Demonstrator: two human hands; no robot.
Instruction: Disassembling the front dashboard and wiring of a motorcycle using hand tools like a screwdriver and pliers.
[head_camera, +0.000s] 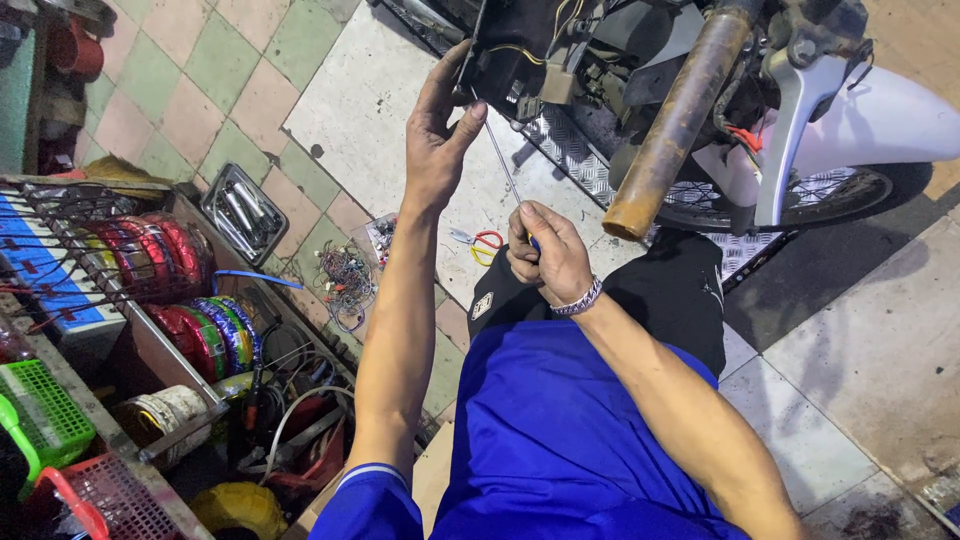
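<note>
Under the motorcycle's (700, 90) black side panel (510, 50), my left hand (440, 140) is raised, fingers spread and thumb touching it. My right hand (548, 255) grips a long thin screwdriver (503, 165), its tip up at that panel, above the tiled floor (360, 110).

— How many hands are in view?
— Two: the left hand (438, 140) and the right hand (548, 252), sharing one screwdriver (505, 170).
— And the rest?
— One motorcycle (720, 90), one metal tray (243, 212), one pair of red-handled scissors (480, 241), one green basket (42, 405).
</note>
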